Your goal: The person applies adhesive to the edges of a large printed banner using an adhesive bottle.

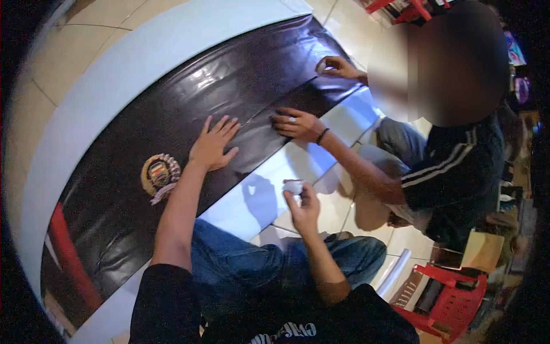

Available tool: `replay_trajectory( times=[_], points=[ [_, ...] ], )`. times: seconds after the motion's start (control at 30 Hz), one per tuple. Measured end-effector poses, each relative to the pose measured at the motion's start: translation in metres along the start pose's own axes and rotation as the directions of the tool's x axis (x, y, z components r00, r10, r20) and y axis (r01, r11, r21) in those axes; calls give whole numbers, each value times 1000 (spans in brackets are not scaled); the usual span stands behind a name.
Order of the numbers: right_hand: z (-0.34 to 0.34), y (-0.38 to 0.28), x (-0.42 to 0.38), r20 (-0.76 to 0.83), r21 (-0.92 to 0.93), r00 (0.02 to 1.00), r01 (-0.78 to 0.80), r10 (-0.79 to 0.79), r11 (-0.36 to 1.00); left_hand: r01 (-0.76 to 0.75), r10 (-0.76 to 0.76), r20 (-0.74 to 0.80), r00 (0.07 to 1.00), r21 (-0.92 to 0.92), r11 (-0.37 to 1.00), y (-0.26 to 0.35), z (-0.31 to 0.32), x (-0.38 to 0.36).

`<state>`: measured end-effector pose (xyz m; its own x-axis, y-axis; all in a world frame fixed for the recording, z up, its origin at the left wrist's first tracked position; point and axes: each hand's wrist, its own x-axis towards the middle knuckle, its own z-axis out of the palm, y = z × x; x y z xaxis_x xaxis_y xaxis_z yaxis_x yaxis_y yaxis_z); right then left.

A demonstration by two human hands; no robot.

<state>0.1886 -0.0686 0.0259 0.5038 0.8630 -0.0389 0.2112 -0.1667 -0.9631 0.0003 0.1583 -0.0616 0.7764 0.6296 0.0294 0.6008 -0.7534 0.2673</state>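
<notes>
My left hand (215, 146) lies flat with its fingers spread on a dark, glossy sheet (195, 97). Just left of it, an embroidered emblem patch (161, 175) rests on the same sheet. Raised over the white border (235, 212), my right hand (303, 212) pinches a small whitish object (293, 187), too small to identify. A co-worker's ringed hand (298, 124) presses on the sheet's near edge, to the right of my left hand. The co-worker's other hand (339, 67) holds a small round object (325, 66) near the sheet's far right end.
A co-worker in a dark striped shirt (458, 166) sits at the right. A red plastic chair (452, 298) stands at the lower right, beside a white roll (394, 271). A red strip (71, 258) crosses the sheet's left end. Floor tiles (51, 57) surround the white border.
</notes>
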Motion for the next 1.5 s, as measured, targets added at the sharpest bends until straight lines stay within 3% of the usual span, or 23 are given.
replay_trajectory(
  times=[0.07, 0.23, 0.43, 0.53, 0.67, 0.9, 1.07, 1.5],
  points=[
    [-6, 1, 4, -6, 9, 1000, 12, -12, 1000, 14, -15, 7, 1000, 21, 1000, 1, 3, 0],
    [-22, 1, 23, -57, 247, 996, -48, 64, 968, -6, 6, 1, 1000, 23, 1000, 2, 5, 2],
    [-37, 0, 51, -148, 392, 988, 28, 33, 920, 31, -33, 34, 999, 49, 998, 7, 0, 5],
    [-45, 4, 60, -142, 288, 990, 16, 26, 957, 31, -34, 59, 998, 51, 998, 9, -3, 6],
    [-49, 14, 66, -198, 330, 980, 55, 12, 942, 40, -52, 114, 992, 108, 993, 12, -9, 8],
    [-54, 23, 67, -218, 223, 975, 11, 39, 975, 34, -46, 114, 992, 104, 994, 9, -5, 8],
    [-56, 45, 70, -259, 202, 966, 41, 13, 979, 28, -39, 100, 994, 111, 993, 9, -5, 8],
    [-55, 74, 72, -274, 216, 955, -53, 113, 975, 36, -52, 117, 992, 138, 990, 7, -2, 8]
  ],
)
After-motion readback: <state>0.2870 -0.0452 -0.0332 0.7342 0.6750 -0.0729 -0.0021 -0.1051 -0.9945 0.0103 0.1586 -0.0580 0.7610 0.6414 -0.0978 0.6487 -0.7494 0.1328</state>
